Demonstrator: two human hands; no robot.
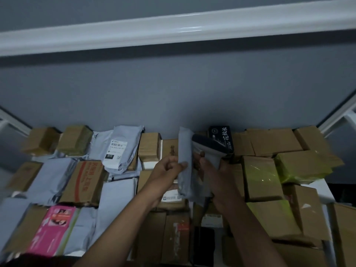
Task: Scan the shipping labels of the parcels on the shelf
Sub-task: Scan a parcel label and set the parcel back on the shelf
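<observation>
My left hand (169, 168) pinches a soft grey plastic mailer (185, 166), thumb and curled fingers closed on its left edge. The mailer stands upright on its narrow side, limp and slightly creased, lifted above the parcels below. My right hand (213, 176) wraps around the grip of a scanner (209, 146), a pistol-shaped device with a pale handle and a dark, flat head. The head sits just beside the mailer's upper right edge; I cannot tell whether they touch.

Beneath both arms the shelf (320, 186) is packed with parcels lying flat and close together. At the back left sit two small brown cardboard boxes (75, 140), one sealed with glossy tape. Next to them a puffy grey bag (121, 149) leans back, showing a white label (115, 151) with a barcode and a black patch reading 010. Behind the scanner stands a black box (222, 135) with white characters. To the right, plain cardboard cartons are stacked, two of them wrapped in shiny yellow-green tape (300, 166). At the left, smooth grey bags lie among cartons, one box printed in red (87, 180). Near the front left lies a bright pink packet (55, 226). A white metal rail (173, 29) crosses above, against a matte grey wall.
</observation>
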